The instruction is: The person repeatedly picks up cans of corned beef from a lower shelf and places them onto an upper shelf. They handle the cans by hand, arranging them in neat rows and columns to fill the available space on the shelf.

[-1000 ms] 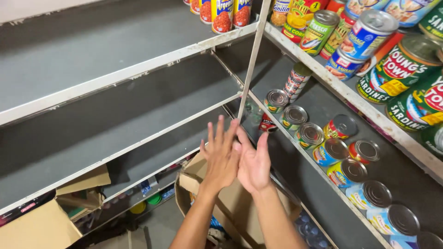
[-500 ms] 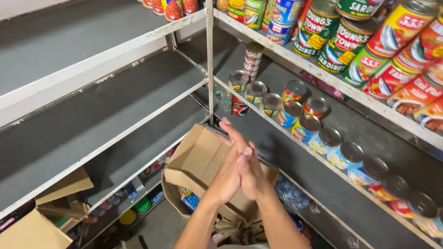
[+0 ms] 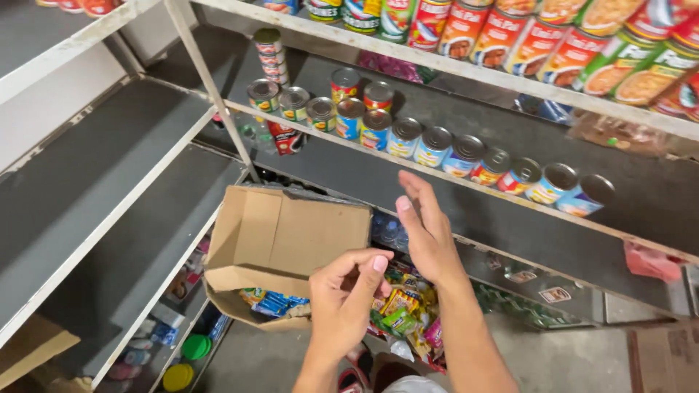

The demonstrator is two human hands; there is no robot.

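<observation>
My left hand (image 3: 348, 293) hovers over an open cardboard box (image 3: 284, 236), its fingers loosely curled and holding nothing. My right hand (image 3: 426, 231) is just to the right of it, flat and empty, fingers together and pointing up toward the shelf. The two hands are apart. Inside the box lie several small colourful snack packets (image 3: 404, 306). Behind the hands, a row of tins (image 3: 429, 145) stands along the edge of a metal shelf (image 3: 437, 178).
Larger cans (image 3: 553, 44) fill the top shelf. The grey shelves (image 3: 95, 175) at the left hold nothing. A white upright post (image 3: 211, 87) separates the two racks. Bottles and lids (image 3: 182, 349) sit low at the left; a brown carton (image 3: 666, 356) is at bottom right.
My hands were pressed palm to palm; they have now come apart and lowered over the box. The view has tilted down and right.
</observation>
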